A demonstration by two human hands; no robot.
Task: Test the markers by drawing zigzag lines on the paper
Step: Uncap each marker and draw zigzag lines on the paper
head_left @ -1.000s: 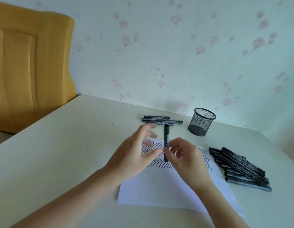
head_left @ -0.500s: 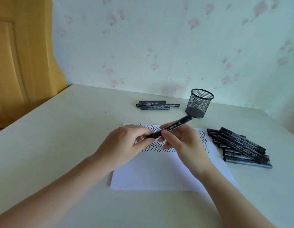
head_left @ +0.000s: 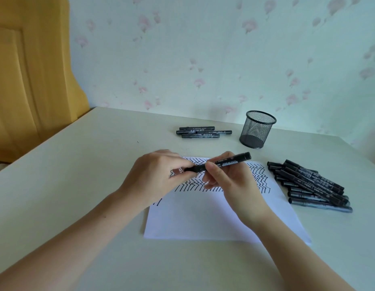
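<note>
Since the earlier frames the marker (head_left: 219, 164) has tipped from upright to lying nearly level above the paper (head_left: 205, 217), the left hand (head_left: 159, 175) pinching its cap end at nine o'clock, the right hand (head_left: 230, 181) curled round the barrel. On the smooth pale table (head_left: 77, 185) the flat white sheet carries rows of black zigzags; a round wire-mesh cup (head_left: 257, 129) stands at one o'clock, slim black markers piled (head_left: 310, 183) at three, three more (head_left: 201, 132) at twelve. A sharp tug could fling the cap or smear ink on fingers
</note>
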